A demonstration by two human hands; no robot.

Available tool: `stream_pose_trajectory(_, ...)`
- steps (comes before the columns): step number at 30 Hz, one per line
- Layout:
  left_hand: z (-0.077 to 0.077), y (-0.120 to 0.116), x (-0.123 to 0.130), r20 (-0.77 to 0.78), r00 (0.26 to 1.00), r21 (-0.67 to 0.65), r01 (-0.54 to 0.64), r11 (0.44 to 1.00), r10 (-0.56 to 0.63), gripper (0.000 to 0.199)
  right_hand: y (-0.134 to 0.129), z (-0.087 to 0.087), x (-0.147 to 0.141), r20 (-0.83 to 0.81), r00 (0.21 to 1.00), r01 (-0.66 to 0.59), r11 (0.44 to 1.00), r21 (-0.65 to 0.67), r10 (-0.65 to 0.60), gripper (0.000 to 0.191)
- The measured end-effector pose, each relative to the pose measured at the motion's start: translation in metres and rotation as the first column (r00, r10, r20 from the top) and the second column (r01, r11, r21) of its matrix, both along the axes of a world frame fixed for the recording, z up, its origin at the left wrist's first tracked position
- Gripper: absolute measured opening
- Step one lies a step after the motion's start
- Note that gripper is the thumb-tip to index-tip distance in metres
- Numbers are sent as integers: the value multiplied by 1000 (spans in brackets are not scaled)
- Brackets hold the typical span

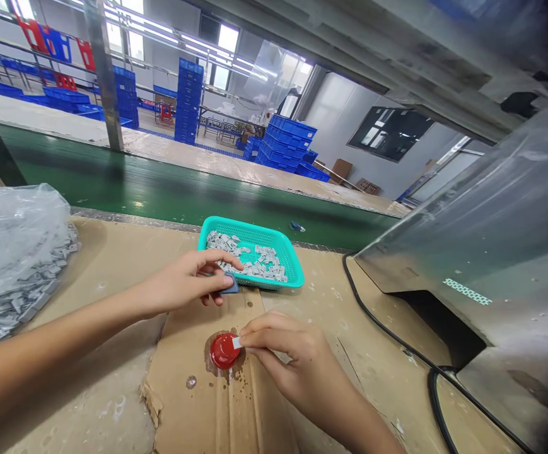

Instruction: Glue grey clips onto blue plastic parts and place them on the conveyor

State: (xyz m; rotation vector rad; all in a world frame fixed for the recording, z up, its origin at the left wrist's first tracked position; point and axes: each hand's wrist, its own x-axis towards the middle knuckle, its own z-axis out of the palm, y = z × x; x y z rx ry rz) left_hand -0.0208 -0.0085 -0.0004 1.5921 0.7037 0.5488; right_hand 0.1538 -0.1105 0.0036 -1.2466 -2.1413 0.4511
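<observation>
My left hand [202, 277] is closed on a small blue-grey plastic piece [229, 285], its thumb on top and its index finger stretched over the near rim of a turquoise basket [295, 265]. Many small light-grey plastic parts [267, 263] lie inside that basket. Between thumb and fingertips, my right hand [287, 347] pinches a small whitish piece [236, 342] at the right side of a small red cup [224, 353]. The cup looks wet and glossy and sits in a dark damp stain on the cardboard [198, 403]. Whether the whitish piece touches the cup I cannot tell.
A clear plastic bag [18, 221] full of grey parts stands at the left. Behind the basket runs a green conveyor belt [160, 189] with a small blue-and-white object [297, 226]. A metal housing [425, 252] and black cable [387, 328] occupy the right. Blue crates [285, 142] are stacked beyond.
</observation>
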Motion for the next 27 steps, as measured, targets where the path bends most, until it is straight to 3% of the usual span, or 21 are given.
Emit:
stream_pose_trajectory(2, 2, -2, 0, 46, 999, -175, -3, 985, 11, 29, 0, 1, 0, -10, 1000, 26, 1000, 11, -25, 20)
stream_pose_trajectory(5, 5, -4, -1, 33, 999, -234, -10, 972, 18, 32, 0, 2, 2, -8, 999, 38, 999, -14, -38, 20)
stream_pose_trajectory(9, 6, -6, -1, -115, 993, -137, -34, 990, 18, 38, 5, 7, 4, -86, 992, 95, 995, 16, -93, 20)
stream_pose_trajectory(12, 6, -7, 0, -123, 990, -108, 62, 992, -75, 37, 12, 16, 5, -209, 969, 145, 989, 41, -133, 17)
stream_pose_trajectory(14, 6, -8, 1, -142, 982, -2, 125, 992, -124, 28, 18, 22, 4, -273, 951, 162, 986, 27, -148, 14)
stream_pose_trajectory(18, 8, -11, 0, -265, 958, 242, 179, 954, -113, 25, 30, 26, -1, -373, 907, 186, 981, -61, -195, 12)
stream_pose_trajectory(22, 9, -13, -1, -287, 956, 377, 172, 910, -62, 20, 35, 21, -7, -346, 917, 167, 979, -115, -197, 13)
stream_pose_trajectory(27, 10, -14, -1, -313, 950, 474, 159, 866, -4, 22, 35, 21, -10, -242, 955, 165, 986, -40, -169, 17)
